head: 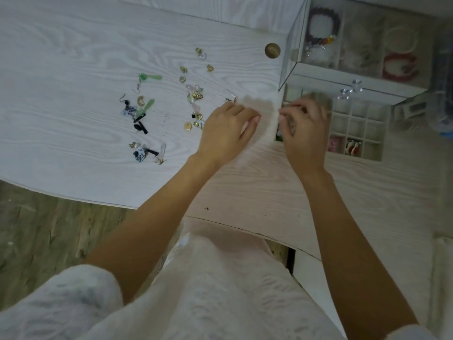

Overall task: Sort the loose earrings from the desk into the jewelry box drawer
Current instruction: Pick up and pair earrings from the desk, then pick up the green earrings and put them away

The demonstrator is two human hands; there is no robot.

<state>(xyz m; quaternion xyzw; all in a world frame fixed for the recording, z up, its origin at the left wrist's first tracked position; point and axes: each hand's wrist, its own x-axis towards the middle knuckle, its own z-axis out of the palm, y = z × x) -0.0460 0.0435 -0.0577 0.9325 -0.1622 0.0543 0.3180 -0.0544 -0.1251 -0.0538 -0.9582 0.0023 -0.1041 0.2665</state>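
Several loose earrings lie on the white wood-grain desk (73, 69): green ones (149, 78), gold hearts (196, 95), black ones (141, 127) and a blue-and-white one (139, 154). The jewelry box (318, 72) stands at the right with its gridded drawer (355, 123) pulled open. My left hand (228, 133) rests on the desk just right of the earrings, fingers stretched toward the drawer. My right hand (304, 133) hovers over the drawer's left edge with fingers curled. Blur hides whether it pinches anything. A pink item (333, 144) and a red-and-white item (353, 147) sit in front compartments.
A round brass knob (272, 50) sits on the desk beside the box. Under the box's glass top lie a purple bead bracelet (323, 25) and a red bracelet (399, 67). Clear crystal knobs (350, 90) stick out above the drawer. The desk's front edge curves toward my lap.
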